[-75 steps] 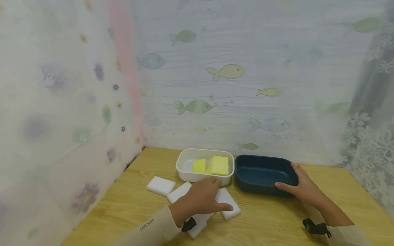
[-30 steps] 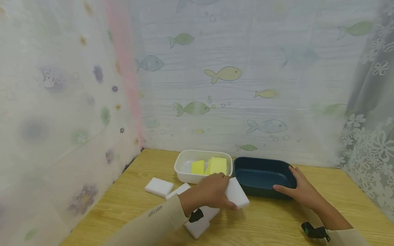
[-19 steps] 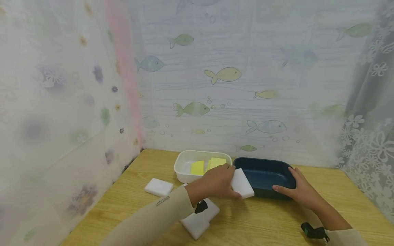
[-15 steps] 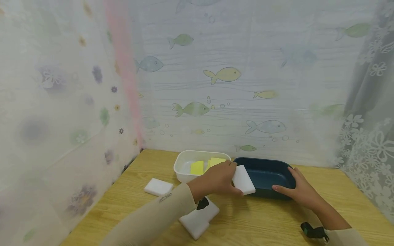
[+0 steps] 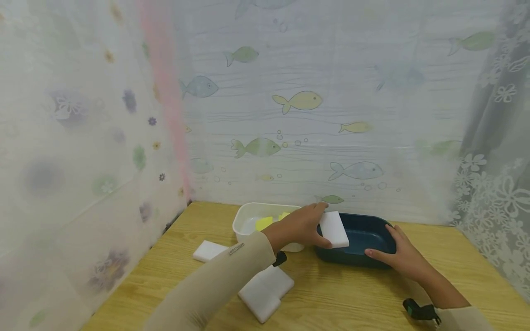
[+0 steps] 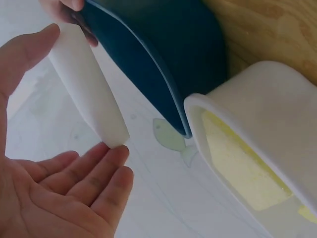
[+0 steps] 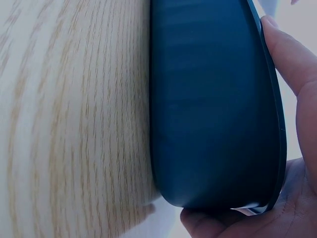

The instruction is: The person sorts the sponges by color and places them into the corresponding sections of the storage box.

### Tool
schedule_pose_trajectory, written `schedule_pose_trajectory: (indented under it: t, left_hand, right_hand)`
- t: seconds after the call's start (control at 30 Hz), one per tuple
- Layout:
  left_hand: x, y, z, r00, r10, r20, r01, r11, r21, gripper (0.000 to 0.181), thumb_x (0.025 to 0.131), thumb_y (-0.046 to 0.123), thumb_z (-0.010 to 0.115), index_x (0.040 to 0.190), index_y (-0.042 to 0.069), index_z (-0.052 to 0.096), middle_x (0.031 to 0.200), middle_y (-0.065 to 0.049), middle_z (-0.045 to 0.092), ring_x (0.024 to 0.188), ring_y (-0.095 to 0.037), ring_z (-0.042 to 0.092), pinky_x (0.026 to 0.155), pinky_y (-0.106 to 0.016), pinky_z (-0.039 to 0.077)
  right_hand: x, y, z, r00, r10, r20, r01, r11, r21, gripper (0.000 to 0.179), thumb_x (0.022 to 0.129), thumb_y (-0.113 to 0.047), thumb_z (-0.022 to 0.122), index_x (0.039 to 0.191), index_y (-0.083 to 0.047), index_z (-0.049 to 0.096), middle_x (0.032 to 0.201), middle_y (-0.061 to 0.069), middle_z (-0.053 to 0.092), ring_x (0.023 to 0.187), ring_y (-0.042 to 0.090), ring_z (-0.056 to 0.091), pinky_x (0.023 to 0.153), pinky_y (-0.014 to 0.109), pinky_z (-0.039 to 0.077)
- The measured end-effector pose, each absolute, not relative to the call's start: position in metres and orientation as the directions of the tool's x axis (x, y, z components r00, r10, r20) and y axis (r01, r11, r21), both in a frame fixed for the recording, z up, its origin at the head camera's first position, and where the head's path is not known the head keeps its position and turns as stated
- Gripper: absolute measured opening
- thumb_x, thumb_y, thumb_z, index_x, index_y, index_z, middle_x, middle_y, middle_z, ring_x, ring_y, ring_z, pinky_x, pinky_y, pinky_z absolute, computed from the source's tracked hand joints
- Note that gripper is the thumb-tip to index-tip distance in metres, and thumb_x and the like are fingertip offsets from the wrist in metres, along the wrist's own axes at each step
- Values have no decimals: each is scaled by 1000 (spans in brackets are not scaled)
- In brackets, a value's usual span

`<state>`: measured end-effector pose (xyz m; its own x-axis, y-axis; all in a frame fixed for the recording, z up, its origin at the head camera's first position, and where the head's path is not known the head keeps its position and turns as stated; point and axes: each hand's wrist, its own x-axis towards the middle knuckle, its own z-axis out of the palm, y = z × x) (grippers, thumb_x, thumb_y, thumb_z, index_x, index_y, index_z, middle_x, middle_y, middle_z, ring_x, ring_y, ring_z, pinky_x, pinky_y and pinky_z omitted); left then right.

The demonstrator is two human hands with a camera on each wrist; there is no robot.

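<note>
My left hand (image 5: 300, 225) pinches a white sponge block (image 5: 334, 230) between thumb and fingertips. The block is held tilted over the left part of a dark blue plastic container (image 5: 352, 260). In the left wrist view, the thumb presses one end of the sponge (image 6: 89, 87) and fingertips meet the other. My right hand (image 5: 407, 253) grips the right end of the container, thumb at the front rim and fingers behind. In the right wrist view, the container's wall (image 7: 213, 109) stands on the wood with the hand around its corner.
A white container (image 5: 244, 218) stands just left of the blue one, partly behind my left arm, with yellow sponges (image 5: 263, 224) inside. Several white sponges (image 5: 265, 294) lie on the wooden table (image 5: 339, 299). One more white sponge (image 5: 208, 251) lies farther left. A fish-patterned curtain (image 5: 306, 138) hangs behind.
My left hand has taken a white sponge from the table, lifted it and carried it right and away from me, over the blue container. My right hand has kept its grip there.
</note>
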<state>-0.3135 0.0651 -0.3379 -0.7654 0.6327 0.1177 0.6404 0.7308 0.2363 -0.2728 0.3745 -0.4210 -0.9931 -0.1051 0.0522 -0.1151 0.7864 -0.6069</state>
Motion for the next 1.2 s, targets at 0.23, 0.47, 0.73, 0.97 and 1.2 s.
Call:
schedule_pose_trajectory:
  t: [0.23, 0.47, 0.73, 0.97, 1.2]
  left_hand:
    - [-333, 70, -336, -755, 653, 61, 643, 719, 262, 111, 77, 54, 89, 162, 15, 29, 143, 2, 58, 124, -10, 56, 102, -27, 50]
    - [-351, 73, -338, -747, 664, -4, 634, 715, 294, 111, 77, 50, 90, 162, 14, 29, 150, 1, 56, 134, -11, 54, 109, -29, 47]
    - [-361, 82, -346, -760, 649, -31, 613, 732, 296, 108, 76, 49, 91, 161, 17, 33, 151, 4, 55, 135, -11, 54, 109, -30, 48]
    - [-364, 90, -357, -775, 629, -64, 601, 764, 237, 104, 76, 51, 91, 158, 16, 39, 146, 4, 58, 127, -11, 56, 105, -28, 49]
    - [-366, 93, -362, -772, 631, -72, 610, 769, 191, 100, 77, 51, 90, 156, 15, 41, 138, 4, 61, 119, -10, 58, 98, -26, 51]
  right_hand:
    - [-273, 376, -421, -991, -118, 60, -130, 781, -611, 116, 94, -54, 71, 163, 6, 1, 163, 43, -5, 142, 71, 12, 100, 84, 28]
    - [-273, 375, -421, -990, -125, 58, -134, 778, -614, 115, 94, -54, 70, 163, 6, 1, 164, 43, -6, 142, 71, 12, 100, 84, 28]
    - [-272, 376, -421, -991, -121, 56, -130, 775, -618, 115, 94, -54, 71, 163, 6, 2, 164, 42, -6, 143, 71, 11, 100, 84, 28]
    - [-273, 376, -423, -993, -111, 47, -117, 776, -620, 115, 94, -54, 71, 163, 6, 2, 164, 42, -7, 143, 70, 11, 100, 84, 28]
    - [-274, 378, -423, -992, -117, 50, -123, 776, -618, 114, 95, -54, 70, 164, 5, 1, 164, 41, -8, 143, 70, 11, 99, 84, 29]
